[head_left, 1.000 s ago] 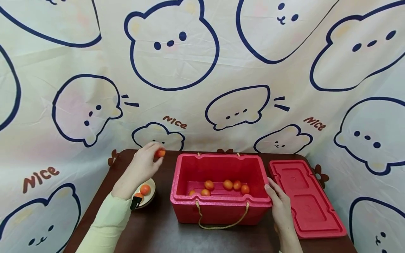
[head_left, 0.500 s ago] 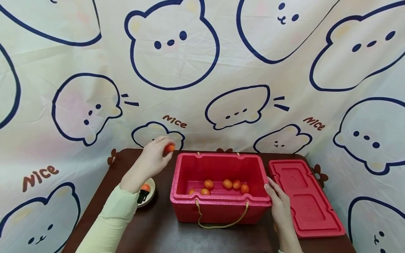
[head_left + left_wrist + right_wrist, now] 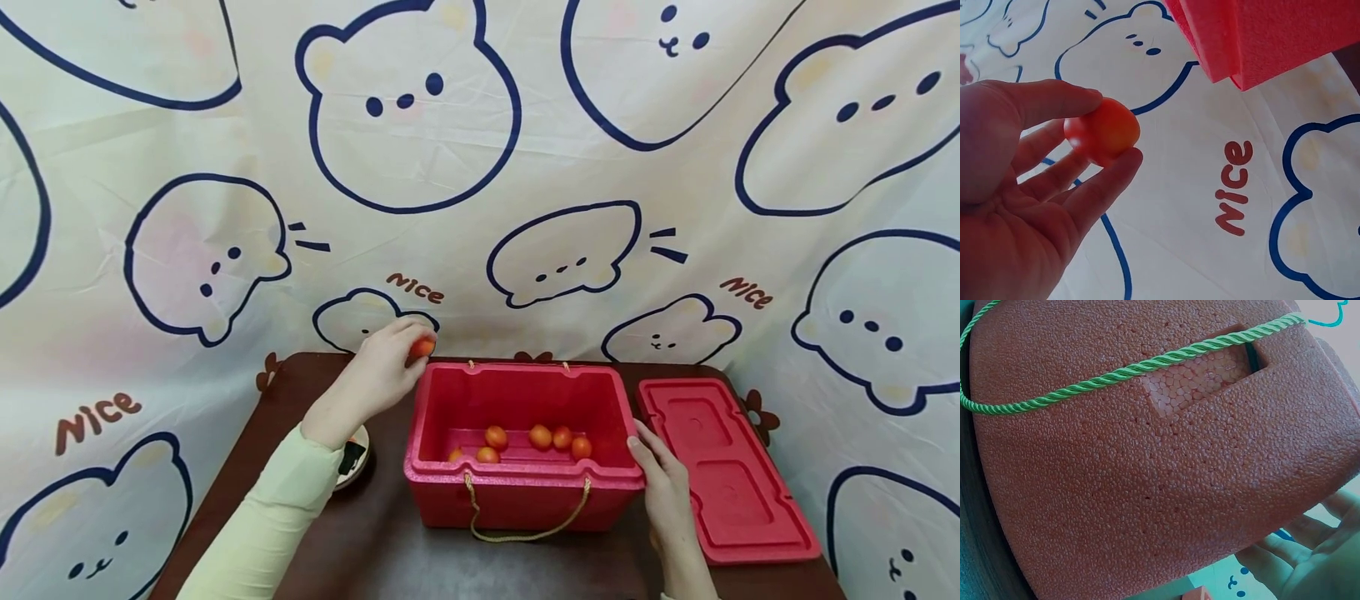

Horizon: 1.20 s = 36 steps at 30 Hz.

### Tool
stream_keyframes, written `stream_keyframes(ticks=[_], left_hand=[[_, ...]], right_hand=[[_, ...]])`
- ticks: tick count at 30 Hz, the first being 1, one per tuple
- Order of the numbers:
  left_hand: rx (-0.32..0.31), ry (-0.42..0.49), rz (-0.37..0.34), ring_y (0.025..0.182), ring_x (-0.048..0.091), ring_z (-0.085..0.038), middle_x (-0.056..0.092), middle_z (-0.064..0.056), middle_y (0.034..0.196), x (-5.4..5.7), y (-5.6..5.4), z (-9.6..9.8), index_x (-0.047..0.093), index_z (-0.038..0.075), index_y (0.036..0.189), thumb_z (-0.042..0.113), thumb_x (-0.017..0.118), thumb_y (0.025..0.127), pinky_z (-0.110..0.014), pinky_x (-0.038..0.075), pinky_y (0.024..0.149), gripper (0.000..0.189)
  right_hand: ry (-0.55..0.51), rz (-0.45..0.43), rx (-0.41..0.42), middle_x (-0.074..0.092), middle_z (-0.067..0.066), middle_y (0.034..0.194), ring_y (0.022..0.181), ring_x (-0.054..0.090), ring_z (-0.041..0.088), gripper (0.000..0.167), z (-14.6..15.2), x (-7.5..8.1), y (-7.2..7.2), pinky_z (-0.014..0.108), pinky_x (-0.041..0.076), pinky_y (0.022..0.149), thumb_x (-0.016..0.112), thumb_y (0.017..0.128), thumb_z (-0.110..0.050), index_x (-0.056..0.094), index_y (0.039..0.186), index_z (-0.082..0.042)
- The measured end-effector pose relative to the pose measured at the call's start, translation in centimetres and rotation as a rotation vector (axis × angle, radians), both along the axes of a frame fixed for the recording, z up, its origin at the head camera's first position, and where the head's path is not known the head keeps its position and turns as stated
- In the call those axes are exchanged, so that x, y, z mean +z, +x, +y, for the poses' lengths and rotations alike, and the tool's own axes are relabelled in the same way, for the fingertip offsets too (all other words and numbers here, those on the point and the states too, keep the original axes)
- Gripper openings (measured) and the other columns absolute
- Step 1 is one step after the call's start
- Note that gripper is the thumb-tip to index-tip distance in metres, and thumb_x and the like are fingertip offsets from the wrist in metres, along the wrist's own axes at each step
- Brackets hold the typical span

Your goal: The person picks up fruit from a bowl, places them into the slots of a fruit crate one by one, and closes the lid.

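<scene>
My left hand [image 3: 386,362] pinches a small orange-red cherry tomato [image 3: 1110,131] between thumb and fingertips. It hovers just beyond the back left corner of an uncovered red foam box [image 3: 517,504]. Inside the box lie several cherry tomatoes [image 3: 540,437]. In the right wrist view, the box's textured wall with its cord handle [image 3: 1129,370] fills most of the picture. My right hand [image 3: 663,483] rests its fingers along the box's right side, near the rim. Left of the box, a small pale bowl [image 3: 363,467] is mostly hidden by the left arm.
A red lid [image 3: 731,471] lies flat on the dark brown table [image 3: 375,550], right of the box. Behind the table hangs a white cloth [image 3: 465,250] printed with bear outlines. A cord handle droops across the box's front.
Carrying the cherry tomato, my left hand has moved rightward and slightly up, from above the bowl to the box's back left corner. The right hand and the box stay in place.
</scene>
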State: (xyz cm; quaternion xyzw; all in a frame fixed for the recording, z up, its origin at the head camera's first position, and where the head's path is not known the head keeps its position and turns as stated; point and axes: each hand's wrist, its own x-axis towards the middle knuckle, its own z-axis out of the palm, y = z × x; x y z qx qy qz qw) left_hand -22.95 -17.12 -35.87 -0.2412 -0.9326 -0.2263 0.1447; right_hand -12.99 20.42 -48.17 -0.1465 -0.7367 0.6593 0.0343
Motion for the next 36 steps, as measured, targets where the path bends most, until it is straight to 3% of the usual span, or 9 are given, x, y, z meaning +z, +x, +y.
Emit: stream_keyframes(ticks=[5, 19, 28, 36], left_hand=[[-0.037, -0.017, 0.021, 0.105, 0.065, -0.03, 0.065, -0.014, 0.12, 0.3, -0.2, 0.5, 0.069, 0.005, 0.114, 0.002, 0.077, 0.085, -0.045, 0.058, 0.09, 0.03], [-0.09, -0.066, -0.02, 0.102, 0.065, -0.026, 0.065, -0.011, 0.12, 1.2, -0.4, 2.5, 0.069, 0.006, 0.116, 0.002, 0.078, 0.085, -0.04, 0.059, 0.087, 0.032], [-0.144, -0.111, -0.002, 0.102, 0.066, -0.027, 0.065, -0.012, 0.121, 0.8, -1.1, 3.5, 0.069, 0.005, 0.115, 0.002, 0.077, 0.086, -0.039, 0.059, 0.089, 0.03], [-0.183, -0.126, -0.031, 0.1, 0.065, -0.024, 0.065, -0.011, 0.119, 0.5, -1.3, 4.2, 0.069, 0.007, 0.114, 0.002, 0.076, 0.087, -0.037, 0.059, 0.089, 0.028]], right_hand=[[-0.004, -0.002, 0.005, 0.045, 0.011, 0.154, 0.127, 0.048, 0.026, 0.056, 0.0, -0.1, -0.1, 0.012, 0.051, 0.081, 0.054, 0.103, -0.042, 0.043, 0.154, -0.023], [0.016, -0.002, -0.004, 0.047, 0.011, 0.153, 0.124, 0.051, 0.027, 0.056, -0.2, 0.0, 0.0, 0.014, 0.052, 0.081, 0.055, 0.102, -0.043, 0.045, 0.153, -0.023], [0.031, -0.012, -0.014, 0.049, 0.008, 0.151, 0.121, 0.053, 0.022, 0.059, -0.2, 0.1, 0.0, 0.015, 0.052, 0.081, 0.056, 0.101, -0.047, 0.046, 0.153, -0.02], [0.019, -0.006, -0.011, 0.05, 0.008, 0.15, 0.121, 0.055, 0.022, 0.059, -0.2, 0.0, 0.0, 0.016, 0.053, 0.082, 0.057, 0.1, -0.047, 0.047, 0.153, -0.021]])
